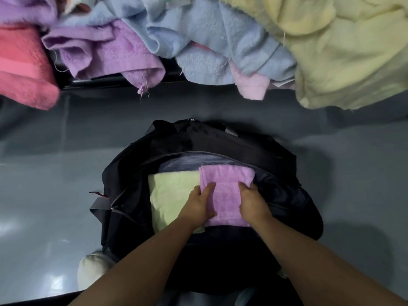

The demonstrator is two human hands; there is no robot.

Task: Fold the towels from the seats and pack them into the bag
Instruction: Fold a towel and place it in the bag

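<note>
A black bag point(141, 180) lies unzipped on the grey floor below me. Inside it a folded pale yellow towel point(170, 195) lies on the left. A folded purple towel point(225, 193) sits beside it on the right. My left hand point(198, 204) grips the purple towel's left edge, thumb on top. My right hand point(254, 202) grips its right edge, fingers curled over the side. Both forearms reach in from the bottom of the view.
Unfolded towels hang over the seats at the top: a pink one point(22, 67) at left, a purple one point(110, 54), a light blue one point(209, 40), a small pale pink one point(251, 85), a large cream one point(344, 51). A white shoe point(92, 268) stands by the bag.
</note>
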